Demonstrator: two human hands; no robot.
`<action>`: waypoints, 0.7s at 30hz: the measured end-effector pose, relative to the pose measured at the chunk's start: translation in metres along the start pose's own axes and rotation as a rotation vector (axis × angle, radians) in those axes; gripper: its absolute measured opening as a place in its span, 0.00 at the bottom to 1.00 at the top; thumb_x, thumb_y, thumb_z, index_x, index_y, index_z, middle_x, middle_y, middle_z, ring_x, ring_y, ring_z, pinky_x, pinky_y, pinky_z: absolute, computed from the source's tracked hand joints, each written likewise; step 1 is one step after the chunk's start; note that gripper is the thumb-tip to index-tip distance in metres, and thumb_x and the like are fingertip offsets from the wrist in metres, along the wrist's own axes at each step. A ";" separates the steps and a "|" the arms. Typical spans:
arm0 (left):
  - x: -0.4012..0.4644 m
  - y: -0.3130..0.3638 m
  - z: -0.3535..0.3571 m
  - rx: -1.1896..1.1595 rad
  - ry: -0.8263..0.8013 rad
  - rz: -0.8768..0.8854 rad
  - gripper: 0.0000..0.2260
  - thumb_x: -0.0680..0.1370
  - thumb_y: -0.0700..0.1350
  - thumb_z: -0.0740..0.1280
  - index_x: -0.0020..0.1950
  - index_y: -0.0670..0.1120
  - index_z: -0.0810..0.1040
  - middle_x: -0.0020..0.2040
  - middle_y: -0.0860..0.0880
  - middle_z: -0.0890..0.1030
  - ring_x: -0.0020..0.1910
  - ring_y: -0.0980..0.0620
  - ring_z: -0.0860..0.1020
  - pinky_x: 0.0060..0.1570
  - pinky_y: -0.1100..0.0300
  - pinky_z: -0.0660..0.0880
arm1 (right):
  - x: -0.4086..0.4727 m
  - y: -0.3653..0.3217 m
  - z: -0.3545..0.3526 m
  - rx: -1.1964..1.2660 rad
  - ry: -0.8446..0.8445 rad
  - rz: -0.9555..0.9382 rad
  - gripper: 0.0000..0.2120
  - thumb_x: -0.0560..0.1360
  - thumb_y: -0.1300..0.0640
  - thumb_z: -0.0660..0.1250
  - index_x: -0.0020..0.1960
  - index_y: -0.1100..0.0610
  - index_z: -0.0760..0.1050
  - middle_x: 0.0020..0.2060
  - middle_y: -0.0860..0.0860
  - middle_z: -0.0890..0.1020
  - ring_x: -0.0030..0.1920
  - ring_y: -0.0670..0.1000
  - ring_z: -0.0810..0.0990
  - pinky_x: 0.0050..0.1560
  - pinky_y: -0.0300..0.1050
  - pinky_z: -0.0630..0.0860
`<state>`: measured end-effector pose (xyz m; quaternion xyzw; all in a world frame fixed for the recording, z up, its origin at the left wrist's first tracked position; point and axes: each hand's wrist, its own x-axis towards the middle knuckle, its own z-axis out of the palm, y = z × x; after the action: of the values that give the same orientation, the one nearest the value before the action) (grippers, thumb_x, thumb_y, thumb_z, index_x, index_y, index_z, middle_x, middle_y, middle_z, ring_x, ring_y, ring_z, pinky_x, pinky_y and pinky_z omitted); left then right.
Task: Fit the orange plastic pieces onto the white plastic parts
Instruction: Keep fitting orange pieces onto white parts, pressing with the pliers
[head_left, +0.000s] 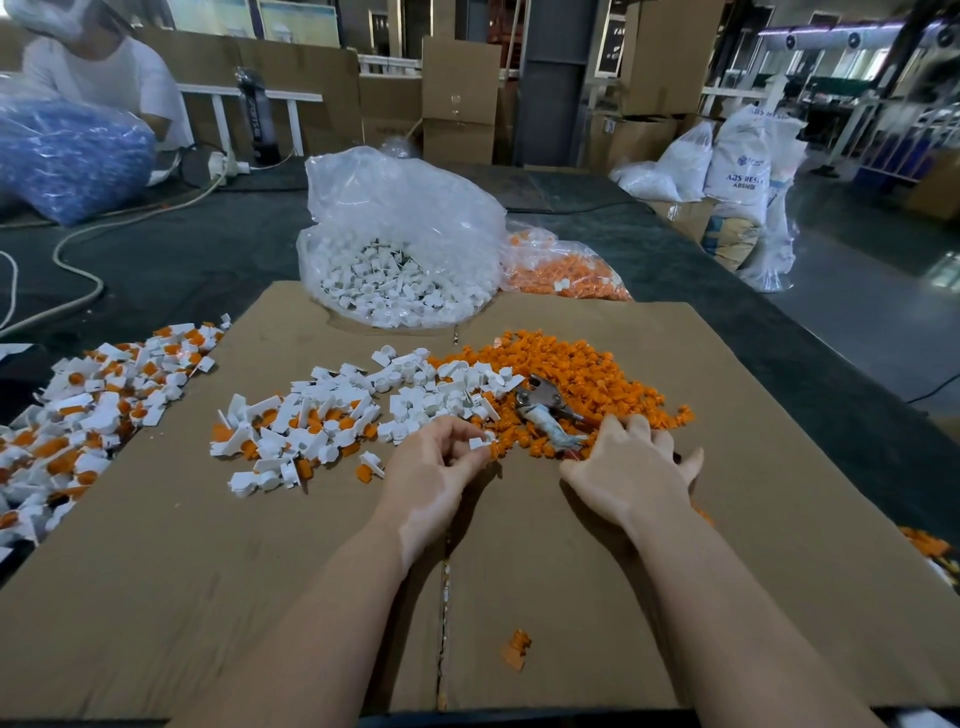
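A small white part (479, 442) is pinched between the curled fingers of the left hand (434, 462), just beside the near edge of the orange pieces (571, 374) heaped on the cardboard-covered surface (260, 571). The right hand (631, 462) is laid palm down with fingers spread on that heap, beside a metal tool (545, 397). Loose white parts (431, 384) are piled left of the heap, and fitted orange-and-white parts (291, 431) are gathered further left.
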<state>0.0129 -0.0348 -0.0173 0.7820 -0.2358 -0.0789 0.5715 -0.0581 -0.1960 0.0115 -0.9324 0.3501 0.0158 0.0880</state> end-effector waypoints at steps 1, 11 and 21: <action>0.000 0.000 0.000 0.000 0.001 -0.001 0.02 0.76 0.41 0.67 0.48 0.46 0.77 0.31 0.50 0.73 0.28 0.60 0.69 0.30 0.72 0.65 | 0.000 0.000 0.000 -0.012 0.017 -0.007 0.28 0.73 0.40 0.60 0.67 0.54 0.63 0.70 0.54 0.61 0.70 0.58 0.58 0.68 0.66 0.47; 0.001 0.004 -0.001 -0.129 0.032 -0.106 0.05 0.75 0.40 0.68 0.50 0.44 0.77 0.38 0.42 0.80 0.36 0.56 0.79 0.35 0.70 0.72 | -0.017 -0.001 -0.009 0.075 0.259 -0.165 0.17 0.76 0.44 0.56 0.55 0.56 0.67 0.54 0.54 0.75 0.56 0.56 0.72 0.52 0.49 0.68; 0.010 0.021 -0.008 -0.563 0.143 -0.312 0.07 0.75 0.36 0.67 0.53 0.38 0.75 0.36 0.43 0.82 0.39 0.44 0.80 0.48 0.45 0.77 | -0.037 -0.016 -0.036 0.436 -0.231 -0.371 0.15 0.79 0.50 0.55 0.39 0.59 0.68 0.31 0.53 0.66 0.31 0.51 0.64 0.34 0.46 0.59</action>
<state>0.0187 -0.0375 0.0059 0.6238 -0.0413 -0.1726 0.7612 -0.0762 -0.1664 0.0529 -0.9316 0.1565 0.0296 0.3267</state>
